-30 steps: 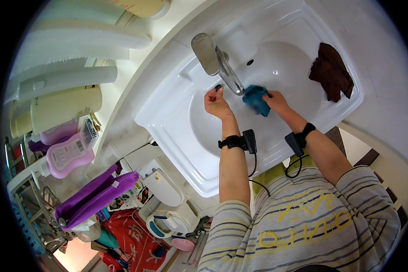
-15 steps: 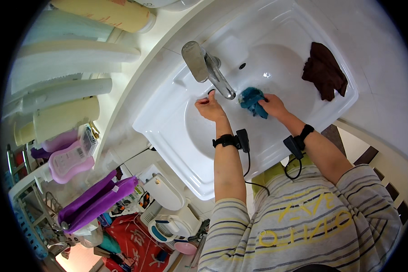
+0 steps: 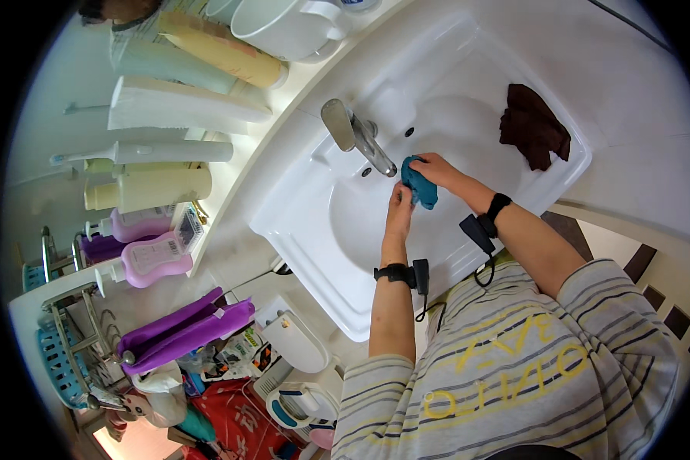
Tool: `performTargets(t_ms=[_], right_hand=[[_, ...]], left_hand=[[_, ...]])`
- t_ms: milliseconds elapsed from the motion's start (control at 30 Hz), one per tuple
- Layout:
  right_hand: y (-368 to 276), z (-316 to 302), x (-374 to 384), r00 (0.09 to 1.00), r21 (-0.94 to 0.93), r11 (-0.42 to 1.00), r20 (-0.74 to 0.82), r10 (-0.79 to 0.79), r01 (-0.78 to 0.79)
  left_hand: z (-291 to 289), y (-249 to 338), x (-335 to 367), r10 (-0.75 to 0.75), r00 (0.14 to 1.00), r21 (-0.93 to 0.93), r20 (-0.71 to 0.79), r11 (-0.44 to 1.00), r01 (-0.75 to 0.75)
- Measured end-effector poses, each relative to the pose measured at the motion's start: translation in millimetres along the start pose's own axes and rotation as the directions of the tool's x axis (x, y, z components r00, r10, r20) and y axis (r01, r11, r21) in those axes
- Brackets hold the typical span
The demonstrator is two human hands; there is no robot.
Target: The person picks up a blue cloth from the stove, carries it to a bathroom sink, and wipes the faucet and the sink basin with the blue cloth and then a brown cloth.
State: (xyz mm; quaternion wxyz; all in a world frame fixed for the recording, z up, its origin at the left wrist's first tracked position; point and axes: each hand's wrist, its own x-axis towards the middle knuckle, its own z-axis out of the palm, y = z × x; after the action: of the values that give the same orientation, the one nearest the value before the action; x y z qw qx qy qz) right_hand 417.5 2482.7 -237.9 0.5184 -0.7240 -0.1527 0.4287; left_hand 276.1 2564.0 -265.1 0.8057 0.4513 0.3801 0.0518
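Note:
A wet-looking teal cloth [image 3: 419, 185] is bunched between my two hands, just below the tip of the chrome faucet [image 3: 369, 150]. My right hand [image 3: 438, 169] closes on its upper right part. At its lower left edge, the fingers of my left hand [image 3: 399, 202] pinch the fabric; some fingertips are hidden by it. Both hands are above the basin of the white sink [image 3: 345, 230]. A dark brown cloth [image 3: 533, 126] lies crumpled on the sink's right rim, apart from my hands.
On the left, a shelf carries a white mug [image 3: 284, 29], a yellow tube [image 3: 221, 47], an electric toothbrush [image 3: 172, 152] and pink pump bottles [image 3: 156, 261]. Below hang a purple towel [image 3: 188, 333] and a blue basket [image 3: 60, 366]. A toilet [image 3: 295, 341] stands beside the sink.
My left hand has come from left of the faucet, by the sink's lever side, to the teal cloth and taken hold of it. The cloth is now gathered between both hands. The view has shifted slightly.

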Motion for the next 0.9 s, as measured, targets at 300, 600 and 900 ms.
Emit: performTargets(t_ms=[300, 600, 900], right_hand=[[18, 13, 12, 0.983, -0.093, 0.996, -0.181, -0.015, -0.002], [7, 22, 10, 0.987, 0.249, 0.967, -0.131, 0.096, -0.061], [34, 25, 2, 0.883, 0.852, 0.247, 0.468, 0.038, -0.462]], left_hand=[[12, 37, -3, 0.200, 0.956, 0.163, -0.214, 0.972, -0.166], [17, 36, 16, 0.245, 0.939, -0.098, -0.240, 0.957, -0.274], [80, 37, -9, 0.753, 0.560, 0.748, 0.344, 0.140, -0.648]])
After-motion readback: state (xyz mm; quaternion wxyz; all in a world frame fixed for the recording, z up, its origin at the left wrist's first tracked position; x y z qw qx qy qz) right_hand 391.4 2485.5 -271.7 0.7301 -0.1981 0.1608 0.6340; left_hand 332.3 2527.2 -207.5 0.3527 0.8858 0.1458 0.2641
